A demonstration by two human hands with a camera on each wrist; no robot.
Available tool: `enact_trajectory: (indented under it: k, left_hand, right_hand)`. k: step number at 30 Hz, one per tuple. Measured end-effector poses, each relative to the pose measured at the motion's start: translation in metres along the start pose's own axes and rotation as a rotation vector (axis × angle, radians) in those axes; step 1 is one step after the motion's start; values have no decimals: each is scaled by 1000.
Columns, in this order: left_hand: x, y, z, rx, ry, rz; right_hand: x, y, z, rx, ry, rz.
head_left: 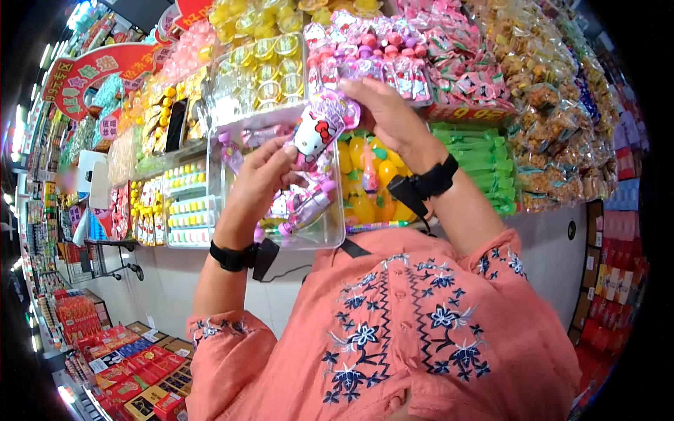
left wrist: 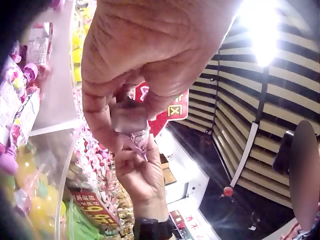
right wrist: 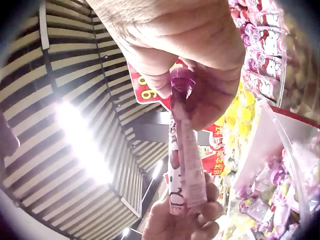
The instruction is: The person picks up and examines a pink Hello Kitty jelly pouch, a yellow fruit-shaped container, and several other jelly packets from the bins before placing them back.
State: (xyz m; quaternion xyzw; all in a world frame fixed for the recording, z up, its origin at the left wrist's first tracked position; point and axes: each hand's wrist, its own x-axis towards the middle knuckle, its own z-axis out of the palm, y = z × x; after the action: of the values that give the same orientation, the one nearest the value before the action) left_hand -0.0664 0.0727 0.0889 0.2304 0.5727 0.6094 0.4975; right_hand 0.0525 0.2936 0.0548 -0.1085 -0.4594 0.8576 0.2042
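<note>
Both hands hold a pink and white Hello Kitty pouch (head_left: 310, 138) above a clear plastic bin (head_left: 309, 245). The left hand (head_left: 261, 175) pinches its lower end between thumb and fingers. At the upper end, the right hand (head_left: 386, 119) grips the purple cap (right wrist: 183, 82), as the right wrist view shows. Seen there from its narrow side, the pouch hangs between the two hands. Similar purple-capped pouches (head_left: 309, 207) lie in the bin underneath. In the left wrist view the left hand (left wrist: 145, 50) hides much of the pouch.
Right of the bin lie yellow fruit-shaped packs (head_left: 390, 179) and green packs (head_left: 477, 165). Behind are tubs of yellow cups (head_left: 270, 67) and pink packets (head_left: 463, 70). A red price sign (head_left: 98, 77) stands at the left, near a shopping cart (head_left: 105, 263).
</note>
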Motion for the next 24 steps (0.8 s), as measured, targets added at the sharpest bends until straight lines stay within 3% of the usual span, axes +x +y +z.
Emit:
enact_trajectory:
  k: [5,14,17,21,24]
  left_hand:
    - [10,3,-1,-28,25,-49]
    - [56,35,-8,9,80,131]
    - [91,55,-24,19,-36,29]
    - [148,67,-31,161,-8,161]
    - [191,78,-32,278,7,194]
  right_hand:
    - [1,-2,-13,-15,26,18]
    - [-14,-35,-21,-221,21,178]
    - [-9,-43,-24,-326,-8,208]
    - [2,-63,-23,-467,16,234]
    - [28,-57,-34,-460,56,131]
